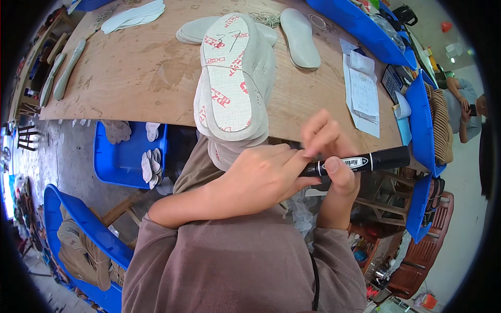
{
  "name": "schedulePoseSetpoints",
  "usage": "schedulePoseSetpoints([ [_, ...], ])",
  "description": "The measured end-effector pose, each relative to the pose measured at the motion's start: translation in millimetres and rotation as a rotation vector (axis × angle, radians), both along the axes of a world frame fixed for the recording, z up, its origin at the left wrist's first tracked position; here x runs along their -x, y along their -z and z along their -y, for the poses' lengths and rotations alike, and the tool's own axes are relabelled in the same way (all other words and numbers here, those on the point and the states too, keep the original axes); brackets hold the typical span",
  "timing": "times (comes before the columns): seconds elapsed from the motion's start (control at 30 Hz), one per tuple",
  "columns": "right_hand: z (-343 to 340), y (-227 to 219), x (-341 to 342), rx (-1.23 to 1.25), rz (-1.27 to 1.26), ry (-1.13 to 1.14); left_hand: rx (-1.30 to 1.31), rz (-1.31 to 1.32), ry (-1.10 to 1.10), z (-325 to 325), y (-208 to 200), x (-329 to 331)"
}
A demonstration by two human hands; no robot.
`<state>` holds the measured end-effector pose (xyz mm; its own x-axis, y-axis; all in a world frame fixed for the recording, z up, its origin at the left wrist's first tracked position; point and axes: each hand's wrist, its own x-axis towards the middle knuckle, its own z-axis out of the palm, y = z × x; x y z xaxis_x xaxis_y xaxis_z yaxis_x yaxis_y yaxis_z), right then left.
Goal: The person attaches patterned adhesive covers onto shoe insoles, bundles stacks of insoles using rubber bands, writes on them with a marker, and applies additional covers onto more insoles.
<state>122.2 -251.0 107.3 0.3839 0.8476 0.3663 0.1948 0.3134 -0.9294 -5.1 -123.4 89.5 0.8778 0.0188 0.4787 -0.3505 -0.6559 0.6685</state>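
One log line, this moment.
left hand: gripping left end of black marker; right hand: thumb against it, partly blurred; stacked insoles: at table edge

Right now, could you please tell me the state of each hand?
Left hand: closed, holding the black marker.
Right hand: thumb against the marker; fingers blurred, grip unclear.

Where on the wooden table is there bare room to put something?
The widest bare patch of the wooden table lies between the insole stack and the two slim pale pieces at far left. A smaller one separates the grey insole from the papers. It is crowded beyond the stack and at the right, by the blue bins.
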Motion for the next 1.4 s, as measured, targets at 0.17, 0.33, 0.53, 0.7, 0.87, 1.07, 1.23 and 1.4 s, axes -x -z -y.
schedulePoseSetpoints([
  [0.17, -4.1, 8.1, 7.5, -0.125, -0.005, -0.189, 0.319, -0.168, 0.25, 16.7, 5.3, -4.2],
  [0.33, -2.0, 14.5, -6.0, -0.24, 0.044, -0.559, 0.385, 0.054, 0.445, 46.9, 44.2, -8.6],
  [0.53, 33.0, 34.2, -42.6, -0.324, 0.068, -0.254, 0.323, -0.24, 0.448, 22.5, -1.3, -25.5],
  [0.7, 157.9, 38.5, -160.1, 0.167, -0.335, 0.848, 0.504, -0.424, 0.157, -15.2, -33.9, 42.9],
  [0.87, 257.6, 131.0, -285.9, 0.823, 0.33, 1.236, 0.807, 0.021, -0.436, -58.4, -11.5, 67.7],
  [1.07, 197.4, 158.2, -239.3, 0.941, 0.945, 1.41, 0.532, 0.014, -0.718, -91.2, 8.2, 21.8],
  [1.23, 54.4, 113.9, -10.5, 0.645, -0.364, -0.135, 0.007, -0.09, -0.729, -96.3, 11.5, -14.5],
  [1.4, -13.0, 192.4, 47.5, -0.163, -1.485, -0.493, 0.223, -0.272, -0.573, -105.6, 38.2, -22.5],
])
